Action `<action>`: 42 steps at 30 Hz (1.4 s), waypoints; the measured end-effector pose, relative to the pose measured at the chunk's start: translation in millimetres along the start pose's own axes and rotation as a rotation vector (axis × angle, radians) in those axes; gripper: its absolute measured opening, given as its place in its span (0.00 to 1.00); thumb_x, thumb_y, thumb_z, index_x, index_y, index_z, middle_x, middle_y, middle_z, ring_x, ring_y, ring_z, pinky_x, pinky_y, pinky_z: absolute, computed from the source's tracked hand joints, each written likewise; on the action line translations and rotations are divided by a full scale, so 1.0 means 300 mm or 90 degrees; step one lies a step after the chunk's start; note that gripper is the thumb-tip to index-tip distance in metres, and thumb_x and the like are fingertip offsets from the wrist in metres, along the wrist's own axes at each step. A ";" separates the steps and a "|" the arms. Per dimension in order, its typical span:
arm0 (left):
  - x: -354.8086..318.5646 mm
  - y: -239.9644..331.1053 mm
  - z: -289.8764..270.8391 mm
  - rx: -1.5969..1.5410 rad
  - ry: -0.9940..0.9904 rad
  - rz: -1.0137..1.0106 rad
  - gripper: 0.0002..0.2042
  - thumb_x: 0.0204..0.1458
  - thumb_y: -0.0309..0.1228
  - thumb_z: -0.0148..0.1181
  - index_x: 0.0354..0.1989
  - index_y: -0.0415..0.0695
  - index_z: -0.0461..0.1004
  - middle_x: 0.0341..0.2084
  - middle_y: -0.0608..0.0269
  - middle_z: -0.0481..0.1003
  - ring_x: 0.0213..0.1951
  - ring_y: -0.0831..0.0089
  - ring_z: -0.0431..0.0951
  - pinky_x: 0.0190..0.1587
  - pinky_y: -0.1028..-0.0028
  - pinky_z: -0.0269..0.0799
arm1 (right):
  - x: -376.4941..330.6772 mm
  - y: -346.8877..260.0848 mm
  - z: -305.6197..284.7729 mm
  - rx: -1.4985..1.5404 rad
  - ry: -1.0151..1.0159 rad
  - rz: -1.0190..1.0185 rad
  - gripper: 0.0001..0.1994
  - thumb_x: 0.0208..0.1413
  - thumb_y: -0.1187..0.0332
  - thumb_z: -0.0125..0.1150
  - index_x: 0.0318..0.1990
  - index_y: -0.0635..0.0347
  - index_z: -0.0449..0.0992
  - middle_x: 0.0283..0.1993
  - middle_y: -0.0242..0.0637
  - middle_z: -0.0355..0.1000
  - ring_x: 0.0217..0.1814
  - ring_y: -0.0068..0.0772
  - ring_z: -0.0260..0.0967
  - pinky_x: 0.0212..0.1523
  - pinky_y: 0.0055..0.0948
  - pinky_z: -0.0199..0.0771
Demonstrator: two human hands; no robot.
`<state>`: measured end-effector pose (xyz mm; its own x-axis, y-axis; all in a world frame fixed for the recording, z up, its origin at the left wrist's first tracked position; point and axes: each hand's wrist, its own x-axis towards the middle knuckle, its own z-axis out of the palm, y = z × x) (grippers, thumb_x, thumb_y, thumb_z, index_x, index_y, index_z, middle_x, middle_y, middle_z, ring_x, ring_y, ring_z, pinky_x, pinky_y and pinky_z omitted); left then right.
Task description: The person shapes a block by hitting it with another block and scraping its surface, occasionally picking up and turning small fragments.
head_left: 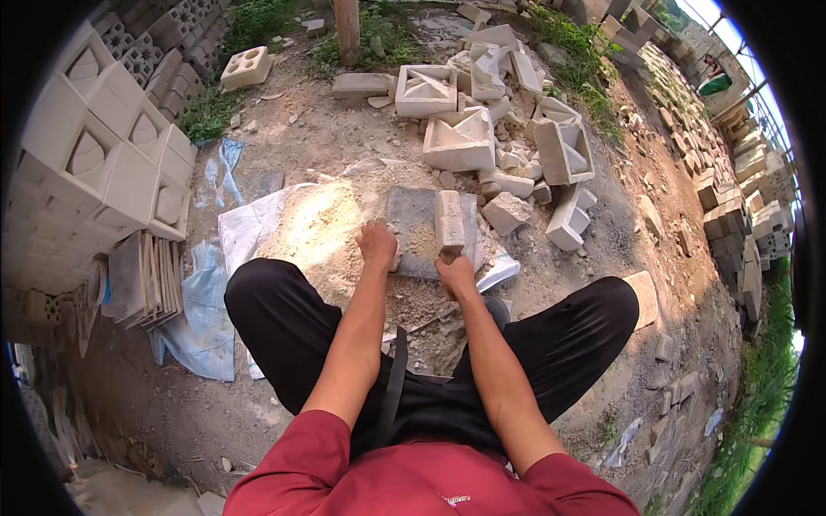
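Note:
My right hand (457,277) is closed round the short handle of a mallet with a long, pale, dust-coated head (448,222). The head lies over the right part of a flat grey slab (411,205), which has crumbs and dust on it. At the slab's left edge my left hand (377,244) has its fingers curled in; whatever they hold, if anything, is hidden. A heap of pale crushed rubble (314,219) lies left of that hand, on a white sheet (245,222).
Broken hollow blocks (458,142) and chunks are piled beyond the slab on the right. Pale moulded blocks (95,142) are stacked at left, near leaning thin boards (146,279) and blue plastic sheeting (202,322). A wooden post (348,33) stands at the far side.

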<state>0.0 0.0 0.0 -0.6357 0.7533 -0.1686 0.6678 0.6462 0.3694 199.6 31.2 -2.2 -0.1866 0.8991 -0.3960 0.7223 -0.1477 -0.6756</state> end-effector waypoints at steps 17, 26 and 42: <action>-0.029 0.079 0.072 -0.104 0.079 0.072 0.13 0.47 0.39 0.61 0.38 0.47 0.80 0.40 0.56 0.78 0.50 0.57 0.72 0.51 0.56 0.65 | -0.037 -0.070 -0.040 0.048 0.077 0.006 0.25 0.46 0.53 0.65 0.40 0.71 0.76 0.33 0.56 0.77 0.41 0.51 0.77 0.43 0.40 0.74; -0.084 0.065 0.070 -0.083 0.071 0.002 0.22 0.47 0.40 0.61 0.51 0.48 0.72 0.49 0.55 0.68 0.54 0.57 0.68 0.52 0.52 0.64 | -0.027 -0.029 0.000 -0.032 0.053 0.010 0.26 0.42 0.53 0.65 0.41 0.70 0.77 0.41 0.55 0.76 0.46 0.51 0.75 0.47 0.39 0.74; -0.108 -0.028 0.036 -0.041 -0.071 0.048 0.36 0.38 0.39 0.71 0.59 0.47 0.64 0.54 0.60 0.64 0.58 0.61 0.64 0.55 0.51 0.61 | -0.058 -0.105 -0.040 -0.051 -0.013 0.017 0.25 0.38 0.59 0.65 0.40 0.74 0.76 0.37 0.62 0.75 0.45 0.55 0.75 0.45 0.40 0.75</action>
<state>19.2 -28.6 -7.6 -0.5360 0.8102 -0.2373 0.6831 0.5814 0.4420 188.2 25.0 33.4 -0.1794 0.8868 -0.4258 0.7775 -0.1374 -0.6137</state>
